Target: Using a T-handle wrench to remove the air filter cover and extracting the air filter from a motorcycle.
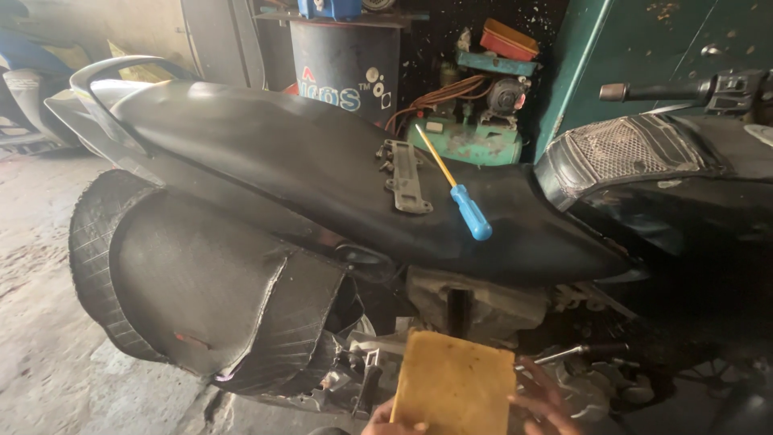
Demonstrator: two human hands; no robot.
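At the bottom of the view both my hands hold a flat yellow-brown block (452,383), upright, close in front of a motorcycle's engine area. My left hand (385,419) grips its lower left corner. My right hand (541,396) holds its right edge with fingers spread along it. Above them stretches the black motorcycle seat (306,161). On the seat lie a blue-handled screwdriver with a yellow shaft (460,193) and a grey metal bracket (407,177).
A tyre and black mudguard (185,274) fill the left. Another motorcycle's tail light and handlebar (636,145) stand at right. Behind are a dark barrel (346,64), a green machine with wires (467,129) and a green door (628,48). Dusty concrete floor (40,338) lies at left.
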